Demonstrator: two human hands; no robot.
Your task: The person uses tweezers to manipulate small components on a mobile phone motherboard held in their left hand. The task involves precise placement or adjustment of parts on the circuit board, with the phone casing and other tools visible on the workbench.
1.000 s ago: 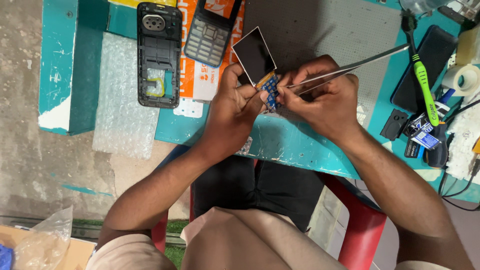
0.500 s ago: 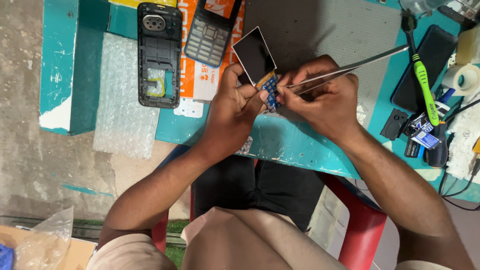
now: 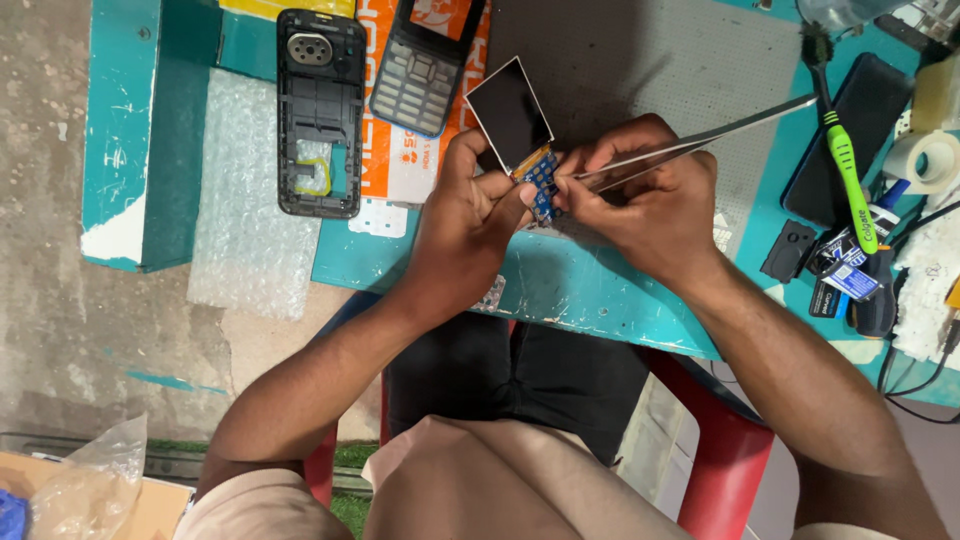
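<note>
Nothing moved: left hand (image 3: 470, 215) seemingly pinches board (image 3: 538, 178); right hand (image 3: 650, 205) grips tweezers (image 3: 700, 140).

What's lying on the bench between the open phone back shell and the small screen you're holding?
In the head view, the keypad front cover lies between the phone back shell and the small screen, resting on an orange printed sheet.

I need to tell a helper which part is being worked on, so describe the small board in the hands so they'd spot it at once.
Start at the teal workbench, near its front edge where both hands meet. Between the left hand and the right hand, which holds metal tweezers, sits a small circuit board. It alone is blue with gold dots, joined to a dark square screen.
</note>
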